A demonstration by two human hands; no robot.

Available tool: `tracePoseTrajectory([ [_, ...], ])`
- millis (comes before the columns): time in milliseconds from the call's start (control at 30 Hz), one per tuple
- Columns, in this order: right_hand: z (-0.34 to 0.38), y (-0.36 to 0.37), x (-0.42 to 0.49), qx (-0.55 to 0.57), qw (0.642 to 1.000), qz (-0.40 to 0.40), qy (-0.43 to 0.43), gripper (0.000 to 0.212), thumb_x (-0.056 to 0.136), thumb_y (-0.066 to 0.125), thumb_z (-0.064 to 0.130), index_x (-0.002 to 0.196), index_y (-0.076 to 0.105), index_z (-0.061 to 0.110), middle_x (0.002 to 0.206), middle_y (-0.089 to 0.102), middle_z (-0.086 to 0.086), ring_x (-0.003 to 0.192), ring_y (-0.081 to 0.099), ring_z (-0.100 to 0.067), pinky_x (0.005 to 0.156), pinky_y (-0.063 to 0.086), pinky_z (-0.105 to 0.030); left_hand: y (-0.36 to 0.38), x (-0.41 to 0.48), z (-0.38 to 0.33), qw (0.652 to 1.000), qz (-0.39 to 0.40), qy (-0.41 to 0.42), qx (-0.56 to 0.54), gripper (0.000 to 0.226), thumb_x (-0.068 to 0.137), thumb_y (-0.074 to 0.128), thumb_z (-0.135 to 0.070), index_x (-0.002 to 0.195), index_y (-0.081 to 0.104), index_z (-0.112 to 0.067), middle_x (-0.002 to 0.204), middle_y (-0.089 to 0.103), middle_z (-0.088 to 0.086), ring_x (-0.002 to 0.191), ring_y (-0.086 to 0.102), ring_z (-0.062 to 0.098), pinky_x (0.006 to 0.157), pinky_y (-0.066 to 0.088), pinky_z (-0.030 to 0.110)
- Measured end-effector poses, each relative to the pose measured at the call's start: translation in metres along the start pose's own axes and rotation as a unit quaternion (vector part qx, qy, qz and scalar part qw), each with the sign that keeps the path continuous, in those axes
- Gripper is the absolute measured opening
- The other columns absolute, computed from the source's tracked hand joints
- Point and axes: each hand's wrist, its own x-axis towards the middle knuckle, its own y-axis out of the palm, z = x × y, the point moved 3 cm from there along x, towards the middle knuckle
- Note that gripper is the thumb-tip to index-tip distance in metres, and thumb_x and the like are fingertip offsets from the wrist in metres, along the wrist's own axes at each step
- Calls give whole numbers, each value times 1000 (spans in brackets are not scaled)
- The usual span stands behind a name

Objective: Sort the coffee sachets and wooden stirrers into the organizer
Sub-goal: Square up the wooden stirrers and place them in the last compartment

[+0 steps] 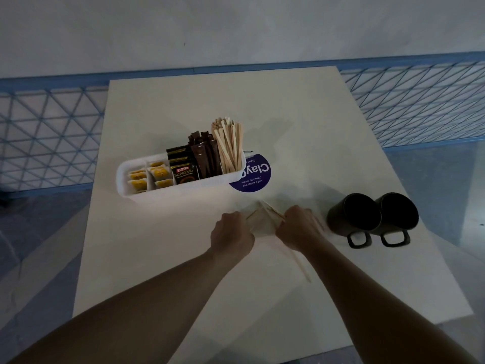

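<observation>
Wooden stirrers [273,210] sit bunched at five o'clock from the organizer [181,191]. The left grip [231,232] and right grip [299,227] both clasp them.

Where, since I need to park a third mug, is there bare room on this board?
Bare: the far strip of the board behind the organizer; the patch beyond the mugs, right of the sticker; the near-left corner, beside the left hand. Crowded: the middle, where it and the right hand grip loose stirrers.
</observation>
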Motion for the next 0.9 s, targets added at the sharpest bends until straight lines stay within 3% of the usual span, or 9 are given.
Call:
tracePoseTrajectory([
  [200, 0, 8, -1, 25, 1000, 1, 7, 18, 75, 74, 28, 84, 66, 14, 72, 61, -2, 63, 60, -19, 51, 44, -25, -2, -8, 4, 999, -10, -3, -36, 35, 81, 63, -21, 113, 62, -5, 91, 62, 5, 92, 66, 33, 66, 50, 29],
  [267, -1, 8, -1, 23, 1000, -3, 5, 17, 74, 73, 28, 83, 67, 16, 71, 61, -2, 62, 60, -19, 51, 42, -24, -3, -8, 5, 999, -5, -7, -49, 34, 82, 61, -23, 112, 61, -6, 86, 56, 3, 91, 66, 33, 64, 47, 29],
  [433, -5, 2, 1, 35, 999, -7, 3, 13, 74, 68, 28, 79, 65, 16, 71, 60, -3, 61, 58, -20, 49, 41, -25, -2, -3, 8, 997, 18, -8, -79, 25, 86, 56, -21, 106, 55, -7, 100, 63, 11, 92, 63, 33, 66, 50, 32],
  [600, -7, -2, -1, 84, 996, 1, -9, 13, 74, 69, 27, 79, 62, 17, 78, 63, -5, 65, 61, -22, 54, 50, -32, -2, -2, 2, 996, 28, -5, -82, 32, 94, 44, -19, 121, 56, -5, 116, 62, 14, 106, 60, 33, 85, 48, 35],
  [700, -11, -3, -5, 95, 995, 25, -31, 10, 79, 65, 22, 85, 59, 16, 82, 61, -5, 66, 53, -19, 50, 37, -26, -1, 0, -2, 995, 40, -11, -89, 33, 97, 39, -19, 122, 54, -3, 120, 60, 16, 110, 57, 33, 90, 47, 38],
  [800, -12, 1, -8, 90, 992, 66, -55, 6, 83, 57, 21, 89, 56, 19, 88, 60, -6, 71, 53, -20, 54, 37, -28, -3, -1, -5, 993, 65, -28, -96, 32, 98, 39, -18, 122, 52, -1, 122, 58, 19, 111, 57, 35, 88, 47, 39],
  [900, -13, 3, -12, 66, 992, 92, -63, 12, 90, 49, 21, 91, 59, 15, 90, 62, -6, 77, 58, -25, 60, 42, -31, -2, -2, -4, 989, 90, -46, -111, 30, 96, 43, -18, 120, 52, -2, 118, 59, 18, 103, 61, 34, 75, 50, 37],
])
